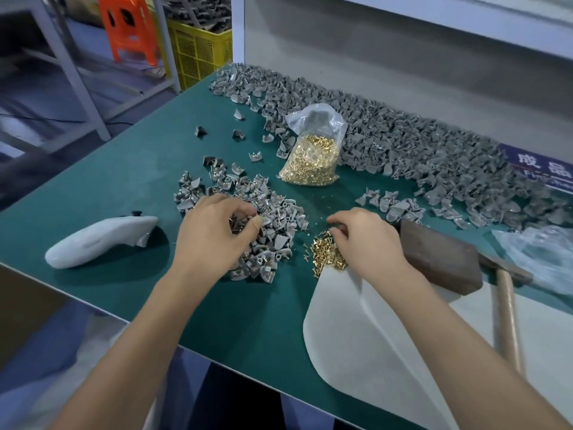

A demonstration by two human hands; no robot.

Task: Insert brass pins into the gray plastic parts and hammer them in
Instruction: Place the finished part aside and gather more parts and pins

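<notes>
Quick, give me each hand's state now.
Left hand: fingers curled shut on small gray plastic parts over the near pile.
Right hand: fingers pinching at the loose heap of brass pins; whether it holds one cannot be told.

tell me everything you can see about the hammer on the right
The hammer lies flat at the right edge of the green table, untouched by either hand. Its pale wooden handle points toward the person, partly over a white sheet. The dark metal head sits against a brown block, which hides part of it. A crumpled clear bag lies just beyond.
</notes>
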